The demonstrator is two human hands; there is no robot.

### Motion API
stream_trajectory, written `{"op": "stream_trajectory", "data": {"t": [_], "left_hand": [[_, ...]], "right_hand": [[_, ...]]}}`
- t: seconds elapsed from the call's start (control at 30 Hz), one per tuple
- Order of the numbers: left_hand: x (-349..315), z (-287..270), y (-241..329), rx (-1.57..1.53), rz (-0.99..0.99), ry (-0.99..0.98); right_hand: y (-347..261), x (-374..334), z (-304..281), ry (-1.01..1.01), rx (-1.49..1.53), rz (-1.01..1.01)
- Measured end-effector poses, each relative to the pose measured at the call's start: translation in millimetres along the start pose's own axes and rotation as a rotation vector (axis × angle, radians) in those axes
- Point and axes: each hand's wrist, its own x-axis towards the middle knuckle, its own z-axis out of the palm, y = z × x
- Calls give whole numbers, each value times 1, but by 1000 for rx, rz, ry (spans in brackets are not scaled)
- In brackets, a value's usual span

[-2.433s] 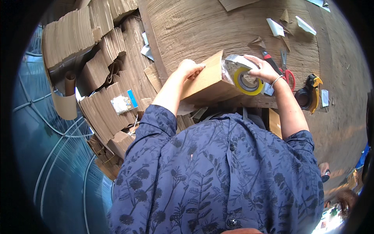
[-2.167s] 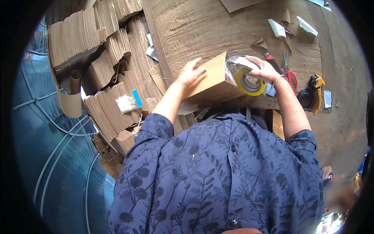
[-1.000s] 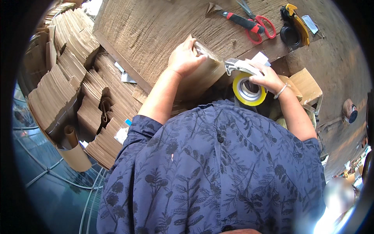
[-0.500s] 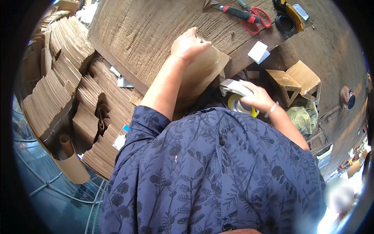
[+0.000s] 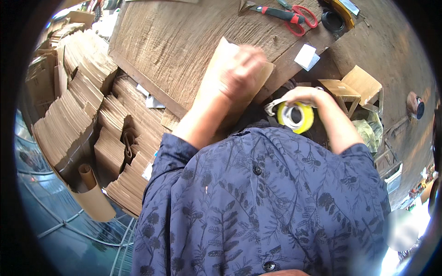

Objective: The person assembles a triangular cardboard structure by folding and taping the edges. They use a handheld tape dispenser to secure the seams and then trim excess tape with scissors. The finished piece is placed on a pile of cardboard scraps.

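A brown cardboard piece (image 5: pixel 211 83), perhaps a box, rests at the near edge of the wooden table (image 5: pixel 161 50). Over its upper face is my left hand (image 5: pixel 241 71), smeared by motion, so its fingers cannot be made out. Close to my body, beside the cardboard's right end, my right hand (image 5: pixel 303 94) is closed on a tape dispenser (image 5: pixel 271 107). The dispenser carries a yellow tape roll (image 5: pixel 308 121) with a pale core, its flat side turned up. Part of the dispenser is hidden under my fingers.
Red-handled scissors (image 5: pixel 297 27) and a red-and-black handled tool (image 5: pixel 281 14) lie at the table's far side, near a black ring-shaped object (image 5: pixel 332 21). Folded white paper (image 5: pixel 305 56) sits at the right edge. Cardboard stacks (image 5: pixel 69 124) fill the left; an open carton (image 5: pixel 352 89) stands right.
My left hand has moved right and nearer along the cardboard. My right hand has turned the tape dispenser, so the yellow roll now shows more fully.
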Motion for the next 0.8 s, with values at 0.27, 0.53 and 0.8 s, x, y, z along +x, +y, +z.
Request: {"op": "stream_trajectory", "data": {"t": [0.27,0.53,0.8], "left_hand": [[-104,92,45,-1203,-1549,-339],[0,4,56,-1811,-1479,172],[12,-39,30,-1512,-1545,419]], "right_hand": [[-48,-116,-3,382,280,-248],[-138,-134,9,802,-536,-757],[-197,-120,-37,645,-668,-890]]}}
